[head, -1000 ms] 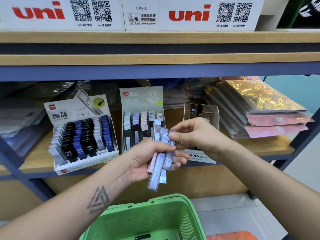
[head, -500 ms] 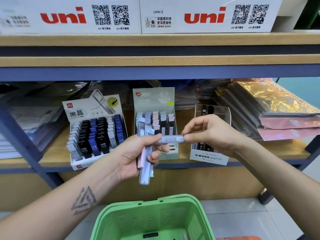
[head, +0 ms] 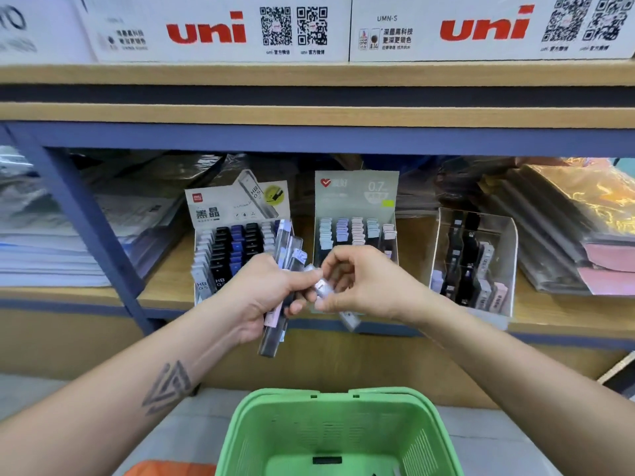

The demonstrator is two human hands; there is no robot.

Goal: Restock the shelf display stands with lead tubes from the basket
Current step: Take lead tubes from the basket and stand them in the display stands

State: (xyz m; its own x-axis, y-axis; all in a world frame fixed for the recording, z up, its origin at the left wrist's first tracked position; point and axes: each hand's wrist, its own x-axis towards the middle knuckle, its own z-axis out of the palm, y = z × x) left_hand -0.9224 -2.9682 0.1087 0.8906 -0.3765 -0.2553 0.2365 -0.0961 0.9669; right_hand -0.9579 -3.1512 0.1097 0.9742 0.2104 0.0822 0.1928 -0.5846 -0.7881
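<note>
**Two hands sort lead tubes above the basket**

Nearest the camera sits the green basket [head: 338,438], its rim at the bottom centre; what lies inside cannot be made out. An orange shape [head: 171,469] shows at the bottom edge just left of it.

Above the basket both forearms reach forward, the left one bearing a triangle tattoo [head: 169,386]. The left hand [head: 264,297] is curled round a bundle of lead tubes [head: 280,290], which stand roughly upright, their tops fanned out above the fist and their lower ends poking out below it. The right hand [head: 364,286] pinches a single tube [head: 324,289] between thumb and fingertips; this tube lies tilted, one end touching the left hand's fingers, the other hidden behind the right hand. A pale tube end [head: 350,319] shows just beneath the right hand.

Behind the hands, on the wooden shelf [head: 567,314], stand three display stands. The left stand [head: 237,235] holds black, blue and grey tubes marked HB 0.5. The middle stand [head: 357,214], marked 0.7, carries rows of pale tubes. The clear stand [head: 476,259] on the right holds dark and pale tubes. Glossy packets [head: 580,221] are stacked to the far right, paper stacks [head: 44,242] to the far left.

On the upper shelf rest white boxes [head: 220,29] printed "uni".
</note>
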